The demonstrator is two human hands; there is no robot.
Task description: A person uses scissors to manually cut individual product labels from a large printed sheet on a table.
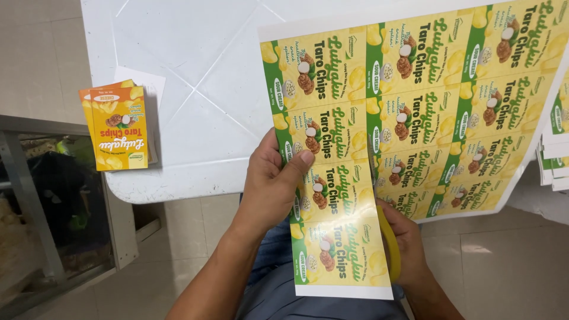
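A large printed sheet (427,101) of yellow and green snack labels lies partly on a white table (195,89) and hangs over its near edge. My left hand (269,184) pinches the sheet's left strip, thumb on top. That strip (338,237) is cut loose along its right side and droops toward my lap. My right hand (409,243) sits under the sheet at the cut, gripping yellow-handled scissors (391,243); the blades are hidden behind the paper.
A small stack of cut orange and yellow labels (117,127) rests at the table's left edge. More sheets (554,154) are piled at the far right. A glass-fronted cabinet (53,201) stands lower left on the tiled floor.
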